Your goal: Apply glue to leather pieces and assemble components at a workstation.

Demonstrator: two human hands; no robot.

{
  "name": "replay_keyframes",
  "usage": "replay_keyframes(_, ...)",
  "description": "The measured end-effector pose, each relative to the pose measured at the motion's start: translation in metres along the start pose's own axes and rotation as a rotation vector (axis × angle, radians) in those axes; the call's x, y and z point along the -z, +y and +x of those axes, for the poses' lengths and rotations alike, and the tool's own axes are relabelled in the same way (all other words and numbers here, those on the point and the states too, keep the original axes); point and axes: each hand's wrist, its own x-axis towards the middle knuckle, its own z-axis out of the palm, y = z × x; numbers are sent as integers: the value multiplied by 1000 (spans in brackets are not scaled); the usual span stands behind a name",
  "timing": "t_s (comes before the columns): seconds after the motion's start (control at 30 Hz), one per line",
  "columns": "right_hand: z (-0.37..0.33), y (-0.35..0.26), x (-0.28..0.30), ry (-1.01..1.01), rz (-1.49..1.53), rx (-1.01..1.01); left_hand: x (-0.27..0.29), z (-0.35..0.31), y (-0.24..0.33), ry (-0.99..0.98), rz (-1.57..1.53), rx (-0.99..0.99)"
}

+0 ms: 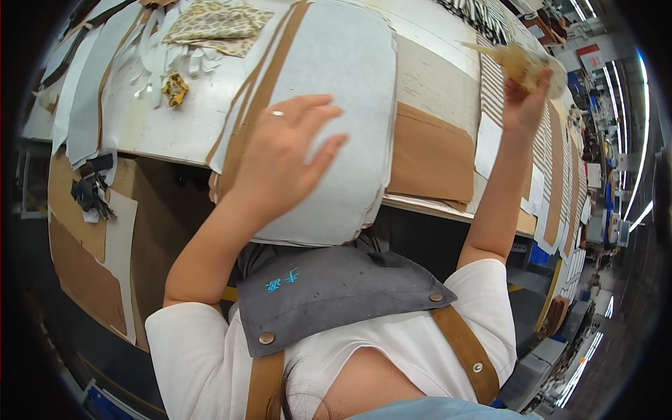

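A thick stack of pale grey sheets (343, 63) lies in front of me and overhangs the table's near edge, with brown edges showing along its left side. Over the left part of this stack is my left hand (287, 150), palm down, its fingers apart and a ring on one of them. Whether it touches the top sheet I cannot tell. Out to the right, my right hand (528, 101) is raised and closed around a translucent squeeze bottle (521, 64). Amber stuff shows inside the bottle, and its thin pointed nozzle aims left.
Brown sheets (430, 157) lie right of the stack, and striped pieces (492, 91) beyond them. A spotted cloth (217, 26) and a crumpled yellow-black scrap (175, 89) are at the far left. Below the table's left edge stands a cardboard box (87, 259) with dark scraps (91, 196).
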Motion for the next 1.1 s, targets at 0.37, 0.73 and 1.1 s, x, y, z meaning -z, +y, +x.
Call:
replay_keyframes(0.37,1,93,-177,-437,-162,-149,10,-78,-134,362,122,338)
replay_keyframes(0.73,29,136,-208,-359,-255,-20,5,-77,-141,363,323,208)
replay_keyframes(1.1,43,155,-216,-373,-263,32,4,-78,-144,364,345,216)
